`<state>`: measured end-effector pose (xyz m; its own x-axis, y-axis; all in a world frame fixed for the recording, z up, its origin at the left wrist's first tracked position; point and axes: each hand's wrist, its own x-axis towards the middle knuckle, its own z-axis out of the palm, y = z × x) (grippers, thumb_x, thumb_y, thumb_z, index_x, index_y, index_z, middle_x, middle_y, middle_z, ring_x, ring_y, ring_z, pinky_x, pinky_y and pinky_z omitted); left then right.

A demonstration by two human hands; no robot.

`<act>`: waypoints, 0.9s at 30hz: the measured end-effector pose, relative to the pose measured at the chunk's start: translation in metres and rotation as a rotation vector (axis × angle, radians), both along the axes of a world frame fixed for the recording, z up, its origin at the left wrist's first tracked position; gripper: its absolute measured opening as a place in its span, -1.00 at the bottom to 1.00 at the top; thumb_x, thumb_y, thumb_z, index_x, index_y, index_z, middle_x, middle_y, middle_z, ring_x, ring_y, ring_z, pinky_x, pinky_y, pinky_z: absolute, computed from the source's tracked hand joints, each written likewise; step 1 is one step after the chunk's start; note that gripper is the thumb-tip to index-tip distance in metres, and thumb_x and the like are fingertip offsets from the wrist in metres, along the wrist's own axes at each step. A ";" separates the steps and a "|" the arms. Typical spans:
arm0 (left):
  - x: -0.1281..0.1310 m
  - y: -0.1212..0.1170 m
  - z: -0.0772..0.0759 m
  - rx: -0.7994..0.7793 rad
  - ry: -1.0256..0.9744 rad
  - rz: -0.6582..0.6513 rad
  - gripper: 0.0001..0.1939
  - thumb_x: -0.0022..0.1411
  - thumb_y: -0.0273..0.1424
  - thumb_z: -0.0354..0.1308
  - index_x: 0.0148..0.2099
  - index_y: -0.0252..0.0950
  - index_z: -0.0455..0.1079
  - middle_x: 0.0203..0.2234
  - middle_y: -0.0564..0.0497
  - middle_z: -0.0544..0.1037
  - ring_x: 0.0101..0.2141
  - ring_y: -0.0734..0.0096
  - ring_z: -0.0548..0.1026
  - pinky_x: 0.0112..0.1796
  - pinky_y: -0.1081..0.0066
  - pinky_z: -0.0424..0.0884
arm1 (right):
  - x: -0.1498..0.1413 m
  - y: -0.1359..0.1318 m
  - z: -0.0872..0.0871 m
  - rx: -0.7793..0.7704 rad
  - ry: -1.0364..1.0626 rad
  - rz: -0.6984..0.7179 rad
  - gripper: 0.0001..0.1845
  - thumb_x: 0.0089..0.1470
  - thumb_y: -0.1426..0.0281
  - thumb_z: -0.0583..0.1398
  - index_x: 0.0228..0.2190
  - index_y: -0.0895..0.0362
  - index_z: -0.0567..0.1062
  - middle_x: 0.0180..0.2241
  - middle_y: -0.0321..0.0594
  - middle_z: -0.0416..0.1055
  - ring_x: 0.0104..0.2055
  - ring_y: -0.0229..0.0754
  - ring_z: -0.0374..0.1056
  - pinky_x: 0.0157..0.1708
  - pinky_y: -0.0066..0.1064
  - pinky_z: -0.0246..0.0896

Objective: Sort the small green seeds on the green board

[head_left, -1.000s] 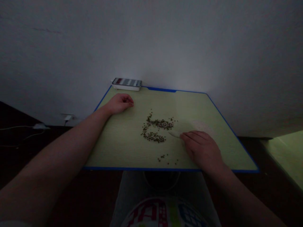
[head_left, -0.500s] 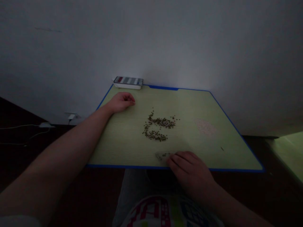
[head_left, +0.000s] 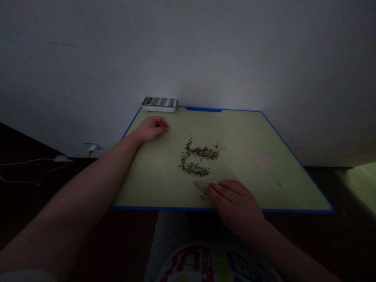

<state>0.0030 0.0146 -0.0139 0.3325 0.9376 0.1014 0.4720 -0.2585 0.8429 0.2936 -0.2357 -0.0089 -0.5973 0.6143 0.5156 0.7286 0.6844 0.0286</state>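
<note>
A heap of small dark green beans (head_left: pixel 197 159) lies in the middle of a pale green table (head_left: pixel 164 184) with a blue edge. My right hand (head_left: pixel 234 203) rests near the front edge, fingers pressed on a small flat pale scraper (head_left: pixel 200 185) whose tip shows past them, just below the heap. A few loose beans (head_left: pixel 202 196) lie by its fingertips. My left hand (head_left: pixel 151 128) lies at the back left of the table, fingers curled in, with nothing visible in it. A faint patch of white grains (head_left: pixel 256 156) lies to the right.
A phone on a white box (head_left: pixel 159 104) sits at the table's back left corner against the wall. A charger and cable (head_left: pixel 58 159) lie on the dark floor at the left. Another green surface (head_left: pixel 361 184) shows at the far right. My lap is below the front edge.
My right hand went from beside the heap's right down to the front edge over the loose beans, then crept up and left toward the heap. The left hand stayed put.
</note>
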 end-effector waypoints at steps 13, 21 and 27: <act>0.000 -0.001 0.001 0.013 0.006 -0.016 -0.80 -0.08 -0.31 0.26 -0.40 -0.31 0.41 -0.69 0.16 0.31 -0.63 0.58 0.23 -0.55 0.49 0.14 | 0.020 0.017 0.000 -0.073 0.024 -0.055 -0.65 0.13 0.59 0.10 -0.13 0.18 0.61 -0.23 -0.12 0.65 -0.22 -0.08 0.46 -0.15 -0.23 0.38; -0.001 0.001 -0.001 0.002 -0.002 -0.005 -0.81 -0.07 -0.32 0.27 -0.40 -0.31 0.42 -0.68 0.15 0.31 -0.61 0.56 0.24 -0.54 0.48 0.13 | 0.036 0.028 -0.005 -0.086 0.045 -0.054 -0.62 0.13 0.59 0.11 -0.08 0.17 0.60 -0.23 -0.11 0.64 -0.21 -0.08 0.47 -0.15 -0.20 0.41; 0.000 0.000 0.000 -0.006 0.016 0.003 -0.82 -0.06 -0.33 0.26 -0.39 -0.32 0.42 -0.68 0.14 0.31 -0.62 0.55 0.24 -0.54 0.47 0.13 | 0.028 0.032 0.000 -0.140 0.037 0.001 -0.63 0.13 0.59 0.11 -0.10 0.16 0.61 -0.21 -0.13 0.64 -0.21 -0.10 0.47 -0.16 -0.23 0.41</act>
<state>0.0032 0.0144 -0.0137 0.3316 0.9391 0.0902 0.4860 -0.2520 0.8368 0.3218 -0.2035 -0.0093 -0.5802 0.6811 0.4466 0.7265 0.6806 -0.0942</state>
